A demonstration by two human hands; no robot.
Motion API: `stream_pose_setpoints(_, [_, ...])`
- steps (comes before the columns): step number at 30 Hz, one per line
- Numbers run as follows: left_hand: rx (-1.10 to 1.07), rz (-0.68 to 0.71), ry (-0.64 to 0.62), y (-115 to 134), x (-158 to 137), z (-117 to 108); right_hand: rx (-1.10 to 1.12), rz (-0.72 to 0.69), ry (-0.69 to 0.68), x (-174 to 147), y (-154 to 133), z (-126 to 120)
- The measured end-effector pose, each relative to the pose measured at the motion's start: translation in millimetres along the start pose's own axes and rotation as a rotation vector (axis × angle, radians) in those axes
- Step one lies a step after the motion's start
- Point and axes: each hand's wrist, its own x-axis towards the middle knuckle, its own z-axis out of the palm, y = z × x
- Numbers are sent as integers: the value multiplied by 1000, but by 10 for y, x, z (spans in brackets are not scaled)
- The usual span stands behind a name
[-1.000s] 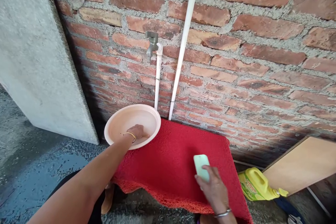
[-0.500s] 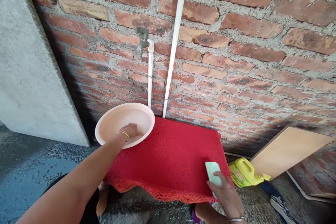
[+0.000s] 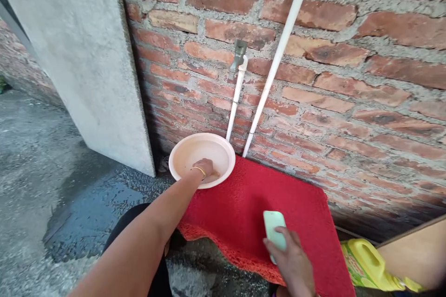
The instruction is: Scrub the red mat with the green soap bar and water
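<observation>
My left hand [image 3: 205,167] reaches into a pale pink basin [image 3: 174,171], its fingers curled down near the bottom. Whatever those fingers hold, if anything, is hidden. The basin stands at the far left end of a surface covered by a red cloth [image 3: 244,213] with a ruffled front edge. In my right hand [image 3: 294,260] is a pale green, flat, rounded oblong object [image 3: 275,227], gripped by its sides just over or against the cloth. Its underside is out of sight, so I cannot tell its kind.
A tap [image 3: 239,55] and white pipes [image 3: 275,72] run along the brick wall [image 3: 313,65] behind. To the left leans a concrete slab [image 3: 104,65] beside wet floor [image 3: 90,218]. A yellow jug [image 3: 369,264] and a tan board [image 3: 414,250] are at the right.
The view has swung left, so the scene sits further right. My right hand has slid the pale green object leftward across the cloth. My left hand stays in the basin.
</observation>
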Motion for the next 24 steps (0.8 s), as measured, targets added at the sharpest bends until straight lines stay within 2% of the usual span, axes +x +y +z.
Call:
stream_pose_setpoints(3, [-7,4,-12,-14,8,12,-39,-196,-111,-85,-951,332])
stream_pose_setpoints(5, [-11,6,-18,-21,9,14,-54,-308,-161,-152,-1447,503])
stream_pose_setpoints(7, [-14,9,-18,-27,10,12,-74,-373,-188,-195,-1773,623])
stream_pose_setpoints(10, [-19,11,-25,-31,22,8,-122,-392,-192,-207,-1922,699])
stream_pose_setpoints(13, [-24,6,-23,-34,41,10,-147,-351,-179,-192,-1733,661])
stream_pose_setpoints(16, [-27,2,-12,-34,43,15,-155,-263,-147,-190,-1312,535])
stream_pose_setpoints(19, [-24,0,-4,-30,22,8,-172,-119,-98,-205,-706,336])
stream_pose_setpoints(24, [-17,19,-6,-31,-10,-14,-105,211,-4,-254,617,-166])
